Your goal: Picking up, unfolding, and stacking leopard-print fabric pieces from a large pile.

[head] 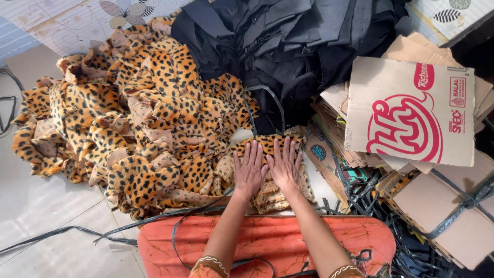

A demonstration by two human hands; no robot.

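You have bright, even daylight; soft shadows only; mild glare on the pale floor (pixel 36 206); focus sharp, edges slightly bowed.

Both forearms are reaching forward from the bottom edge, bare, with patterned cuffs at the elbows. The left hand (pixel 250 169) is lying palm down, fingers spread and flat. The right hand (pixel 284 163) is lying just beside it, also flat, thumbs nearly touching.

Leopard-print stack (pixel 267 146): fuzzy matt cloth (cardboard (pixel 411 110) smooth).
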